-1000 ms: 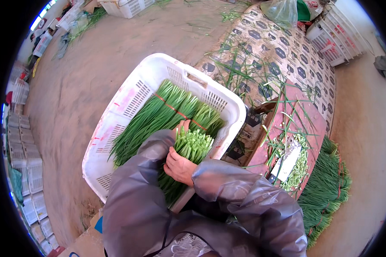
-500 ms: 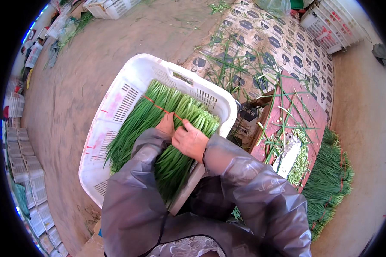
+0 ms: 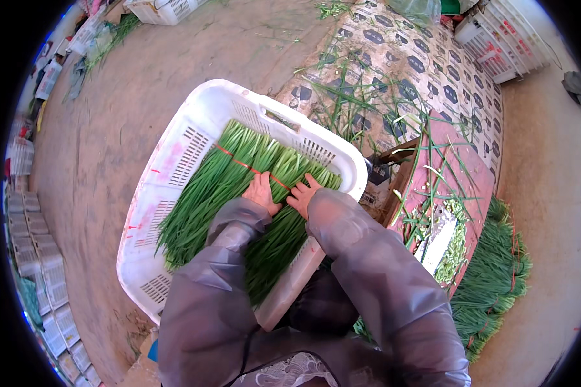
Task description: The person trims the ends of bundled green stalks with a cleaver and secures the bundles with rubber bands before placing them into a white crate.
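Tied bundles of green garlic chives point(image 3: 200, 200) lie side by side in a white plastic crate point(image 3: 142, 226), their pale cut ends toward its far side. Thin red bands point(image 3: 237, 161) cross them near those ends. My left hand point(image 3: 262, 193) holds the left side of the rightmost bundle point(image 3: 274, 242), fingers pointing away over the leaves. On the same bundle's right side, my right hand point(image 3: 305, 195) grips just under its band, fingers slightly spread. The fingertips partly sink among the stalks. Grey translucent sleeves cover both forearms.
At the right, a reddish board point(image 3: 461, 155) carries loose stalks, chopped trimmings and a broad knife blade point(image 3: 438, 242). More tied chives point(image 3: 494, 284) lie beside it. Stacked white crates point(image 3: 503, 42) stand at the far right; others point(image 3: 45, 271) line the left. Scraps litter the patterned sheet point(image 3: 426, 61).
My hands have moved apart from near the band: the left slightly right and nearer me, the right farther right and upward. The rightmost bundle and the crate's right rim have shifted slightly right.
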